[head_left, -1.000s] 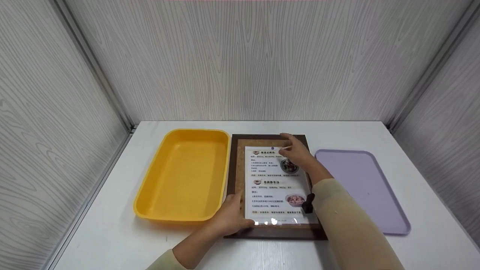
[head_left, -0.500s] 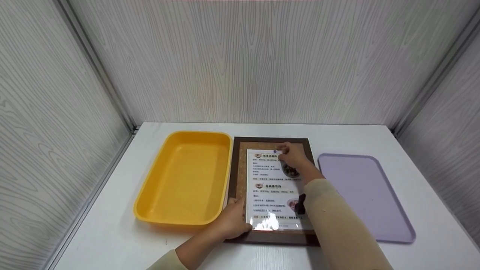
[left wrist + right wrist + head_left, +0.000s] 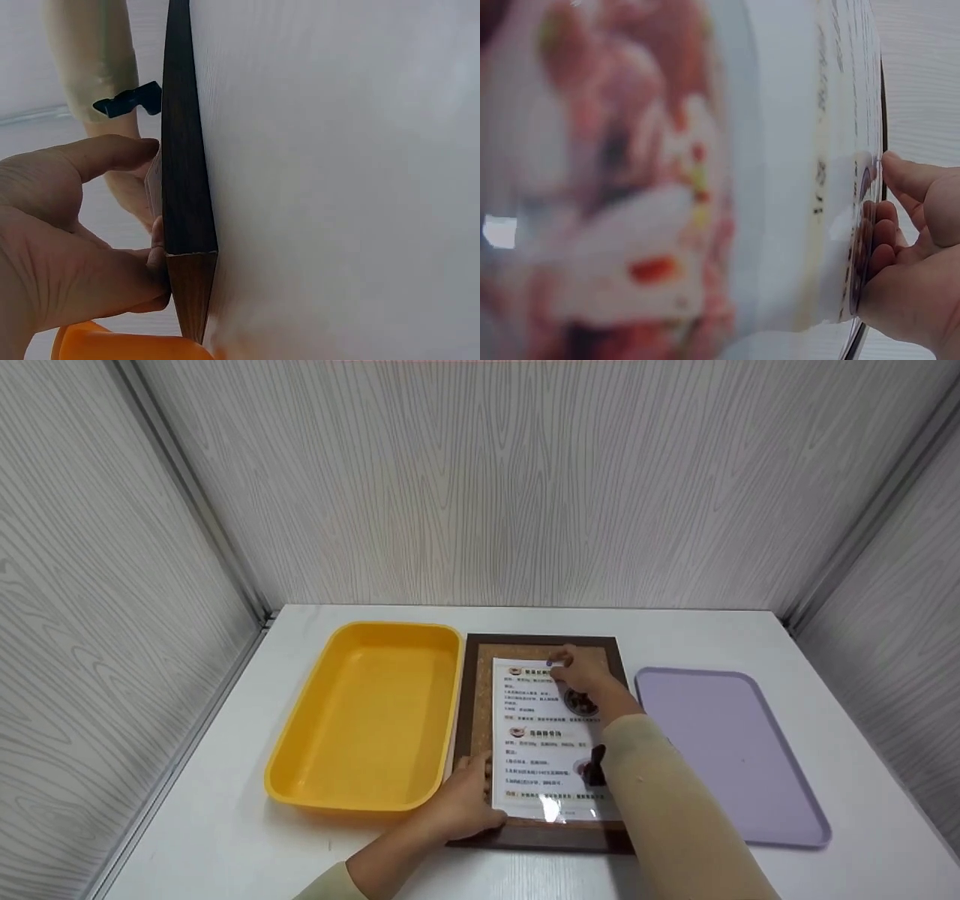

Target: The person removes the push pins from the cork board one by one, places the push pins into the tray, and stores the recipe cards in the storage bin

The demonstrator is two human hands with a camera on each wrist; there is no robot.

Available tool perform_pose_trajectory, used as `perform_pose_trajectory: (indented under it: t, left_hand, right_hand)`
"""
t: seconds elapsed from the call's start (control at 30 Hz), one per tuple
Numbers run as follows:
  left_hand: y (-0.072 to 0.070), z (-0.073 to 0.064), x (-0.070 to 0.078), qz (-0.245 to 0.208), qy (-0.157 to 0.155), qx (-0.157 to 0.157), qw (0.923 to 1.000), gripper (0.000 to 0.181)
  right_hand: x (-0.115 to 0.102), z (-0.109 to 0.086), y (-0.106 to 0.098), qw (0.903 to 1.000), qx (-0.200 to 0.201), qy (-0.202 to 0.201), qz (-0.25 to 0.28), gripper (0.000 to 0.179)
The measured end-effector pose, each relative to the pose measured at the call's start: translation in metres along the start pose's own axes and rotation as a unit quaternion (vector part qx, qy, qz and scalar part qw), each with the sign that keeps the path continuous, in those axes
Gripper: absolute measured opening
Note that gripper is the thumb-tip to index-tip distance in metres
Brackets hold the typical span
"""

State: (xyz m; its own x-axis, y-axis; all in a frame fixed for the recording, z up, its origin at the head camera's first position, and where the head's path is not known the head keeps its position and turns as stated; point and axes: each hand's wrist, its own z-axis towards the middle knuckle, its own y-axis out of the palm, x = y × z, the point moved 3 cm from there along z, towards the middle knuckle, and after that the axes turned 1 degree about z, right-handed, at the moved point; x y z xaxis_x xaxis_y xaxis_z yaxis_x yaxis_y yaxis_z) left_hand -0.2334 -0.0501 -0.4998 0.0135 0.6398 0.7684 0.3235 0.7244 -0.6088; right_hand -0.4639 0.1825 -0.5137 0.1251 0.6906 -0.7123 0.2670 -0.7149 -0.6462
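Note:
A brown-framed cork board (image 3: 485,712) lies flat on the white table, bearing a glossy printed recipe sheet (image 3: 529,765). My left hand (image 3: 459,804) rests at the board's lower left corner, thumb near the sheet's bottom edge and fingers along the left side. In the left wrist view the same hand (image 3: 82,240) touches the board's dark frame (image 3: 187,150). At the sheet's top edge sits a small purple push pin (image 3: 549,663), which my right hand (image 3: 589,673) pinches between thumb and fingertips. The right wrist view shows that hand (image 3: 919,240) partly curled over the sheet; the pin is hidden there.
Left of the board stands a deep yellow tray (image 3: 367,802), close to my left wrist. A flat purple tray (image 3: 739,757) lies to the right, partly behind my right sleeve (image 3: 675,810). Pale wood-grain walls (image 3: 480,487) enclose the table at the back and sides.
My right hand has shifted left along the sheet's top edge, and its spread fingers have drawn in to the push pin. The left hand stays on the board's corner.

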Motion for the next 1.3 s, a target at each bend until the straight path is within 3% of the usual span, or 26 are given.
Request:
perform_pose_trajectory:
  t: [0.3, 0.47, 0.57, 0.9, 1.3]
  left_hand:
    - [0.0018, 0.0016, 0.0006, -0.076, 0.029, -0.018, 0.9965, 0.091]
    - [0.0021, -0.0009, 0.0009, -0.062, 0.019, -0.020, 0.9977, 0.091]
    - [0.0013, -0.0005, 0.0013, -0.049, 0.028, -0.016, 0.9983, 0.092]
    - [0.0001, 0.0001, 0.0034, -0.074, 0.059, -0.025, 0.9953, 0.102]
    - [0.0018, -0.0016, 0.0035, -0.082, 0.029, -0.025, 0.9959, 0.106]
  right_hand:
    - [-0.0023, 0.0008, 0.0010, 0.9998, 0.012, 0.017, 0.004, 0.031]
    - [-0.0037, 0.0025, 0.0035, 0.9997, 0.019, 0.014, 0.011, 0.032]
    - [-0.0055, 0.0026, 0.0037, 0.9992, 0.033, 0.015, 0.019, 0.032]
    - [-0.0066, 0.0000, 0.0059, 0.9944, 0.080, 0.033, 0.060, 0.029]
    - [-0.0053, -0.0031, 0.0046, 0.9904, 0.094, 0.043, 0.092, 0.025]
